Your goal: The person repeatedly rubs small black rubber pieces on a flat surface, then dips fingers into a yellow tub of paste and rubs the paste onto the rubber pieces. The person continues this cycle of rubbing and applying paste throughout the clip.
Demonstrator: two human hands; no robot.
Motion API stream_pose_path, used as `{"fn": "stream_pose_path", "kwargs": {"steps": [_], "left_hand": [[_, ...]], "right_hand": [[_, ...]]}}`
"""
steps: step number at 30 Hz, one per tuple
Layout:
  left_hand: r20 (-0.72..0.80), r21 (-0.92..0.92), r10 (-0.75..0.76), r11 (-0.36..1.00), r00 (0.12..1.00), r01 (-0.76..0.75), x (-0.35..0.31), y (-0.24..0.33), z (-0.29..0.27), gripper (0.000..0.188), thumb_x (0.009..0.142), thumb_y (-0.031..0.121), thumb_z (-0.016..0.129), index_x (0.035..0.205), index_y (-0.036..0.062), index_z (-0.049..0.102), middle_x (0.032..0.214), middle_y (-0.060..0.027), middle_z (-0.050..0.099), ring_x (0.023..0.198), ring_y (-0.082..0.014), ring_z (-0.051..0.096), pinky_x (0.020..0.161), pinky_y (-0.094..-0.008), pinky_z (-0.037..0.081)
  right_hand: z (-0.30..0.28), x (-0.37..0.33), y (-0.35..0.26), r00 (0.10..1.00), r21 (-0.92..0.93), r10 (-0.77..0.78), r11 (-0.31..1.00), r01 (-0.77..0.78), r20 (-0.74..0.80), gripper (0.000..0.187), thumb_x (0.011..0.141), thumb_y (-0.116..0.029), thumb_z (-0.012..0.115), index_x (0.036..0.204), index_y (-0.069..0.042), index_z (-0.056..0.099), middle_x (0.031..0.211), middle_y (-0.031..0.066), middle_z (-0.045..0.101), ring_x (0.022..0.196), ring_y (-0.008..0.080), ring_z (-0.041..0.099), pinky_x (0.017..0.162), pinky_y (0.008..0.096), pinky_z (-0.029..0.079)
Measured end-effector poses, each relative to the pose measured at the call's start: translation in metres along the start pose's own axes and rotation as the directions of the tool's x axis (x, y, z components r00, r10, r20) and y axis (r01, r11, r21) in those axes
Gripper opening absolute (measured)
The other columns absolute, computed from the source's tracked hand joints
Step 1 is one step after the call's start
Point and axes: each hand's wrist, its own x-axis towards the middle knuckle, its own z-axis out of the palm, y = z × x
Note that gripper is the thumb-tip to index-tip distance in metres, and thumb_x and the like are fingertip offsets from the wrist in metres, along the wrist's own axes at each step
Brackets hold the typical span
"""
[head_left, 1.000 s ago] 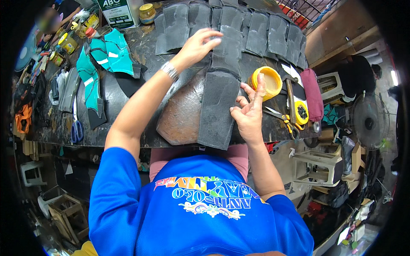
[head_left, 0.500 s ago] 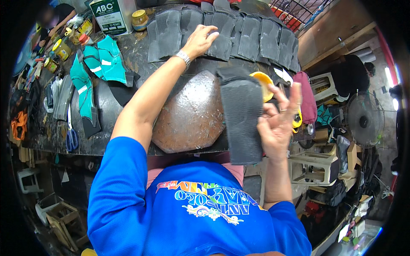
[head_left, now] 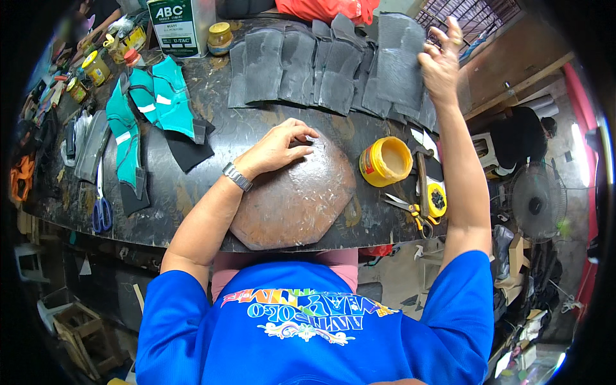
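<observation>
My right hand (head_left: 441,69) is raised at the far right, its thumb and a finger at the right edge of a black sheet piece (head_left: 401,61). This piece is lifted over the right end of a row of similar black pieces (head_left: 297,64), overlapping some of them. The other fingers are spread. Above the brown octagonal board (head_left: 292,212), my left hand (head_left: 282,149) holds nothing, with a gap between its thumb and bent fingers. Whether it touches the board I cannot tell. To the right stands an opened yellow jar (head_left: 386,162) with tan contents.
Yellow-handled scissors (head_left: 410,208), a hammer (head_left: 422,179) and a yellow roll (head_left: 436,199) lie by the jar. Teal pieces (head_left: 157,96) and blue scissors (head_left: 102,212) lie left. A tin can (head_left: 179,29) and small jar (head_left: 220,38) stand behind. A fan (head_left: 536,202) is at right.
My right hand has carried the black piece from the near edge up to the row's right end. My left hand has drawn back from the row to the board, and the yellow jar is uncovered.
</observation>
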Motion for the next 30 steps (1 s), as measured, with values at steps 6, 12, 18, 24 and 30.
{"fn": "stream_pose_path", "kwargs": {"steps": [6,12,18,24,30], "left_hand": [[0.024,0.029,0.016,0.999,1.0,-0.017,-0.002,0.002,-0.003,0.033,0.088,0.015,0.074,0.119,0.0061,0.067,0.124,-0.0114,0.058,0.115,-0.0295,0.06,0.098,-0.0369,0.05],[0.027,0.132,0.015,0.991,1.0,-0.019,-0.003,0.002,0.001,0.034,0.087,0.016,0.074,0.118,0.0051,0.067,0.126,-0.0144,0.056,0.118,-0.0332,0.058,0.1,-0.04,0.048],[0.032,0.183,0.079,0.98,0.996,-0.083,-0.004,-0.001,0.001,0.034,0.087,0.017,0.073,0.118,0.0056,0.067,0.128,-0.0161,0.056,0.12,-0.0349,0.057,0.102,-0.0409,0.047],[0.088,0.172,0.11,0.977,0.99,-0.124,-0.011,0.031,-0.014,0.034,0.089,0.018,0.073,0.121,0.009,0.066,0.121,-0.0172,0.062,0.113,-0.0359,0.062,0.098,-0.0452,0.049],[-0.248,0.16,0.252,0.963,0.935,-0.217,-0.064,0.061,-0.071,0.027,0.09,0.016,0.072,0.114,0.0051,0.07,0.104,-0.0137,0.07,0.096,-0.0264,0.069,0.084,-0.0365,0.055]], "right_hand": [[0.053,0.008,0.113,0.991,-0.352,0.127,0.931,-0.101,0.052,0.1,0.073,0.013,0.053,0.161,-0.019,0.017,0.144,0.0209,0.045,0.104,0.021,0.056,0.088,0.0266,0.049],[0.055,-0.017,0.108,0.962,-0.607,0.189,0.794,-0.031,0.198,0.098,0.088,-0.02,0.065,0.162,-0.027,0.002,0.148,0.0324,0.037,0.127,0.0488,0.052,0.108,0.0475,0.044],[0.04,-0.031,0.04,0.955,-0.611,0.191,0.791,-0.012,0.228,0.09,0.095,-0.046,0.067,0.163,-0.021,0.013,0.163,0.0258,0.021,0.147,0.038,0.034,0.109,0.0444,0.044],[0.015,-0.084,-0.047,0.985,-0.311,0.042,0.95,0.013,0.169,0.056,0.102,-0.03,0.06,0.148,-0.002,0.047,0.165,0.0123,0.026,0.152,0.0241,0.025,0.111,0.0362,0.04],[0.014,-0.194,-0.134,0.968,0.088,0.167,0.979,-0.185,0.185,0.093,0.092,-0.005,0.067,0.163,-0.014,0.007,0.153,0.0224,0.038,0.112,0.0248,0.063,0.102,0.0392,0.048]]}}
